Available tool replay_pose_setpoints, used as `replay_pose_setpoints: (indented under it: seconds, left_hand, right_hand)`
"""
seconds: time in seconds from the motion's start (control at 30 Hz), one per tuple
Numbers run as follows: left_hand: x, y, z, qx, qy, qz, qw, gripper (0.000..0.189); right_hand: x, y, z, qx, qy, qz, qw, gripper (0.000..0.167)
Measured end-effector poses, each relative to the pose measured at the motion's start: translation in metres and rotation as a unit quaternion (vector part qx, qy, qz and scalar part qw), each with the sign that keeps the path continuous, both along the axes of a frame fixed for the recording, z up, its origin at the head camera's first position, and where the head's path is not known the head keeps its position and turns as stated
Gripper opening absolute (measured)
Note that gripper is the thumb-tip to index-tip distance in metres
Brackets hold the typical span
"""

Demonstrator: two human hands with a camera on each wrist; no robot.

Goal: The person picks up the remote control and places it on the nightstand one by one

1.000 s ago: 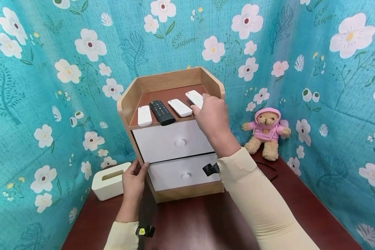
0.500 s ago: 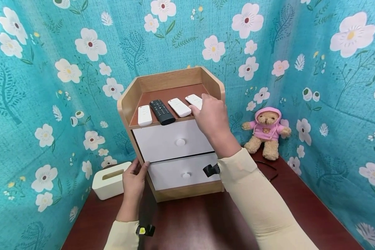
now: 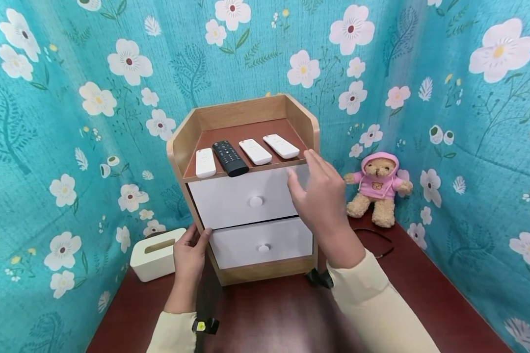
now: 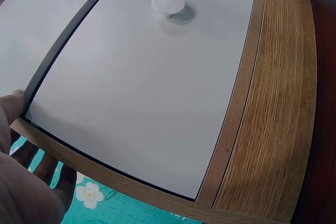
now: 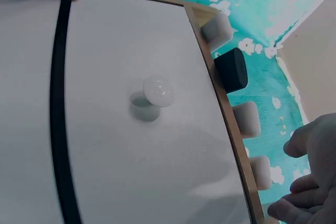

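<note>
A small two-drawer cabinet (image 3: 267, 278) of light wood with white drawer fronts stands on the table. Along its brown top lie a white remote control (image 3: 205, 163) at the left, a black remote control (image 3: 230, 159), another white remote control (image 3: 255, 152) and a further white one (image 3: 281, 146) at the right. My left hand (image 3: 189, 260) grips the cabinet's left side edge, thumb at the front, fingers along the outer side. Beside the rightmost remote, my right hand (image 3: 321, 198) hangs with fingers extended and nothing in it, in front of the cabinet's right edge.
Left of the cabinet stands a cream tissue box (image 3: 156, 256) with a slot in its top. A teddy bear (image 3: 376, 187) in a pink hoodie sits at the back right, with a dark thin cord (image 3: 386, 239) near it. Floral curtains (image 3: 128, 63) surround the table.
My right hand has let go of the rightmost white remote, which now lies on the cabinet top, and has drawn back down and to the right. My left hand has stayed in place.
</note>
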State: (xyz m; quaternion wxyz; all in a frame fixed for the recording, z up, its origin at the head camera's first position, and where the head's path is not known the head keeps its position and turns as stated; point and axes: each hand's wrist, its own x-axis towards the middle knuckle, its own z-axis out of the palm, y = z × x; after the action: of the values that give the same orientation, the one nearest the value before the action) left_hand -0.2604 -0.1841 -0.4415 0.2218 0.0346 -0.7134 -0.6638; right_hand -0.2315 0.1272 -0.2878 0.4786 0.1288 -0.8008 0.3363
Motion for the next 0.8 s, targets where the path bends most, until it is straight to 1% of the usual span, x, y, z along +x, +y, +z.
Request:
replay_pose_setpoints:
  seconds: [0.1,0.17,0.27,0.4,0.5,0.6,0.7,0.8]
  left_hand:
    - [0.001,0.0,0.001,-0.001,0.0,0.002,1.0,0.054]
    - [0.001,0.001,0.002,-0.006,-0.004,0.004,1.0,0.053]
    - [0.002,0.002,0.004,-0.016,-0.008,0.006,0.9998,0.054]
    - [0.002,0.004,0.006,-0.03,-0.007,-0.002,0.9995,0.057]
    - [0.001,0.004,0.007,-0.04,-0.001,-0.011,0.9991,0.058]
    - [0.0,0.004,0.007,-0.048,0.003,-0.012,0.9988,0.058]
    - [-0.001,0.005,0.007,-0.048,0.001,-0.013,0.9988,0.058]
    - [-0.001,0.006,0.006,-0.044,0.0,-0.018,0.9989,0.058]
  right_hand:
    - [0.008,0.009,-0.013,0.017,0.042,0.006,0.999,0.048]
    - [0.01,0.016,-0.022,0.033,0.065,0.022,0.9971,0.045]
    - [0.006,0.031,-0.037,0.069,0.085,0.047,0.9929,0.042]
    - [-0.004,0.056,-0.061,0.097,0.089,0.063,0.9893,0.037]
    - [-0.012,0.074,-0.08,0.101,0.08,0.058,0.99,0.034]
    - [-0.022,0.089,-0.097,0.101,0.062,0.048,0.9918,0.032]
    - [-0.032,0.103,-0.112,0.103,0.026,0.036,0.9937,0.032]
    - [-0.041,0.116,-0.126,0.106,-0.027,0.022,0.9938,0.034]
